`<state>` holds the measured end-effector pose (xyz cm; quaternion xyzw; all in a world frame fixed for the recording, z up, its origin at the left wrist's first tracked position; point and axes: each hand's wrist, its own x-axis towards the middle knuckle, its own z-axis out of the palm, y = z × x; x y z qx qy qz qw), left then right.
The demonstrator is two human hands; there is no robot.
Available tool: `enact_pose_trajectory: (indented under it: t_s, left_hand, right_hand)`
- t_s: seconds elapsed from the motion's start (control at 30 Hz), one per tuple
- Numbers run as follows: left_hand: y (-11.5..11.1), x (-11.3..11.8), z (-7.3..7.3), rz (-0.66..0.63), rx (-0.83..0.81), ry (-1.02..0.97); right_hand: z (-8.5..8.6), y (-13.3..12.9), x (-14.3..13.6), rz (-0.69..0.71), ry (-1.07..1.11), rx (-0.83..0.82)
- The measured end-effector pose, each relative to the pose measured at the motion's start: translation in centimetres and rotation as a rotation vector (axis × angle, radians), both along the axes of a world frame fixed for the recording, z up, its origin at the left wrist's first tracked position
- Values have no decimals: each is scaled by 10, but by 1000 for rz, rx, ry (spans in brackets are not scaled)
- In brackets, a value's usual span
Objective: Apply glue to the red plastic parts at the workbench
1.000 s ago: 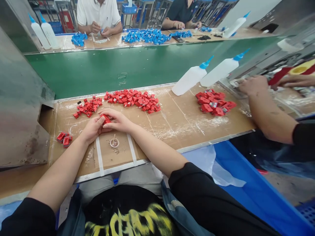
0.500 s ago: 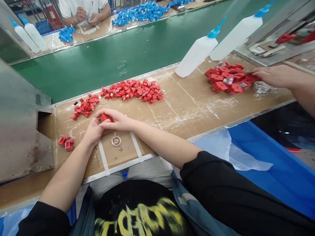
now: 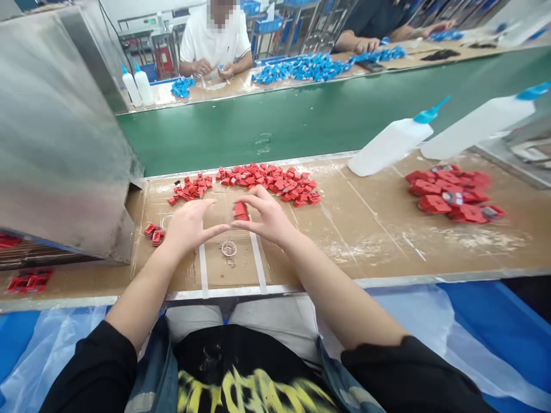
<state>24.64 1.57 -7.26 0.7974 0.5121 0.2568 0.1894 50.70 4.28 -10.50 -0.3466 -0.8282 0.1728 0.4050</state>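
A small red plastic block sits between the thumb and fingers of my right hand, above the work surface. My left hand is apart from it, fingers and thumb spread in a curve with nothing between them. Below the hands stands a small round dish on a cardboard piece edged by two white strips. Beyond the hands lie a heap of red parts and a smaller group of red parts. A few red and grey pieces lie left of my left hand.
A pile of larger red parts lies at right, near two white bottles with blue nozzles. A metal housing borders the left side. Past the green belt, two people handle parts near blue heaps.
My hands have drawn apart; the left has let go of the red block, which stays in the right. The view has shifted, and another person's hand at the right pile is gone from sight.
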Motion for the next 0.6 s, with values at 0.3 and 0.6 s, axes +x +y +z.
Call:
enact_pose_trajectory:
  t_s: [0.3,0.6]
  left_hand:
    - [-56,-114,-29,131,161,514]
    - [17,-31,-7,232,-623,-1227]
  right_hand:
    - [-49,-51,185,-984,-297,17]
    - [9,-13,14,-8,-416,-196]
